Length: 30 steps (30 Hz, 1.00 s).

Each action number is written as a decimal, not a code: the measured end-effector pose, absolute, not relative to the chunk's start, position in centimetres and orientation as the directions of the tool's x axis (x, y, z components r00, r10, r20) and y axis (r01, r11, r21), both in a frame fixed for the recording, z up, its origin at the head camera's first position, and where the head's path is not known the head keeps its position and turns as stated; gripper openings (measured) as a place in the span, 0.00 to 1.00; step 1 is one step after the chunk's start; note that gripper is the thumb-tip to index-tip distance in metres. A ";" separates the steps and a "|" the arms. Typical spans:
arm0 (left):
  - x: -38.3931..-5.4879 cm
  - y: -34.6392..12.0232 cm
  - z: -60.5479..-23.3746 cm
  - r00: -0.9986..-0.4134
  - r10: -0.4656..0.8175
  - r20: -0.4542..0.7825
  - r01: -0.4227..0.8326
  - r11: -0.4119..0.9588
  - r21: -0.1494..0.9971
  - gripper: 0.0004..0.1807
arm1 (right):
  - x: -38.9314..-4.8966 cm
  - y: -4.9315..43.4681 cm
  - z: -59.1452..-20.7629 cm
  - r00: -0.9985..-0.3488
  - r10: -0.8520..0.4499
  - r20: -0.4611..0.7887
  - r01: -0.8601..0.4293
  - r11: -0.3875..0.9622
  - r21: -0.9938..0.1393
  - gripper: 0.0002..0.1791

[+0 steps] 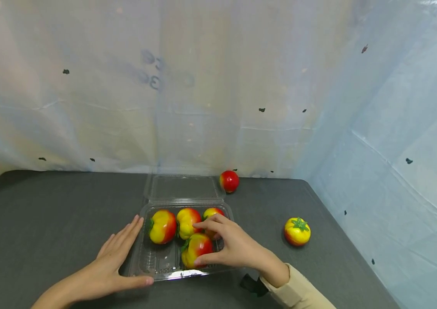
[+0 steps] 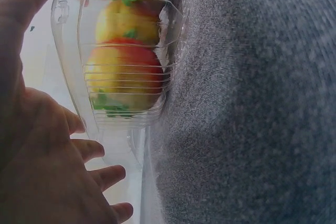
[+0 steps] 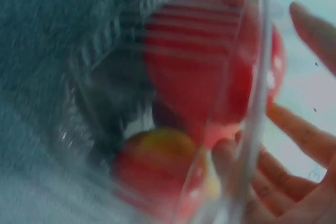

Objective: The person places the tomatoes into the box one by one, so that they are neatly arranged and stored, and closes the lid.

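A clear plastic clamshell box lies with its lid folded back. Inside are several red-and-yellow fruits with green leafy tops. My left hand spreads along the box's left side, fingers straight, its thumb at the front left corner. Reaching over the right side, my right hand curves loosely around the front fruit. In the right wrist view, a gap shows between the upper finger and this fruit, while another fingertip is right at its edge. Part of the back right fruit is hidden by my right hand.
A red fruit sits beside the lid's right edge. Farther right, a yellow-red fruit stands on the dark grey table, its green top up. Plastic sheeting hangs behind and to the right. A black object lies by my right sleeve.
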<state>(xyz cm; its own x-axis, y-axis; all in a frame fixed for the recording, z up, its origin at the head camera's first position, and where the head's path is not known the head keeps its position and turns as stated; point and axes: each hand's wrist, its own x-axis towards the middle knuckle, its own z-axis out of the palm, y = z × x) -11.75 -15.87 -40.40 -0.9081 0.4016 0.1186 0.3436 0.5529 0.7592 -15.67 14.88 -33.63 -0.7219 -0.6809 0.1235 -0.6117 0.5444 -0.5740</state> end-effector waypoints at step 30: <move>-11.9 -16.1 -40.8 -0.901 0.415 0.128 0.361 0.552 0.751 0.63 | -16.5 24.7 -33.9 -0.854 -0.438 0.281 -0.514 0.626 -0.586 0.26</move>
